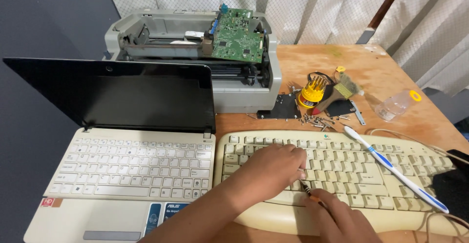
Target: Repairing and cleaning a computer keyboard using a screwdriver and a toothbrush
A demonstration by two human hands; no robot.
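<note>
As we look down from the head camera, our left hand (271, 167) lies palm-down with fingers spread over the middle keys of a cream desktop keyboard (342, 174), which sits on the wooden surface (312, 62) just right of a small white laptop (132, 165) with its dark screen open. Our right hand (337, 218) pinches a small screwdriver (309, 192), whose tip appears to touch the keyboard near the lower key row, though the exact contact is hard to make out. A white-and-blue toothbrush (391, 167) lies diagonally across the right half of the keyboard. Behind the laptop stands an opened grey printer (195, 42) with a green circuit board (237, 35) exposed on top. Near it on the surface we see a yellow bit holder (312, 94), a paintbrush (342, 89), scattered screws (317, 121), a black plate (286, 108) and a clear plastic bottle (395, 106) lying on its side.
</note>
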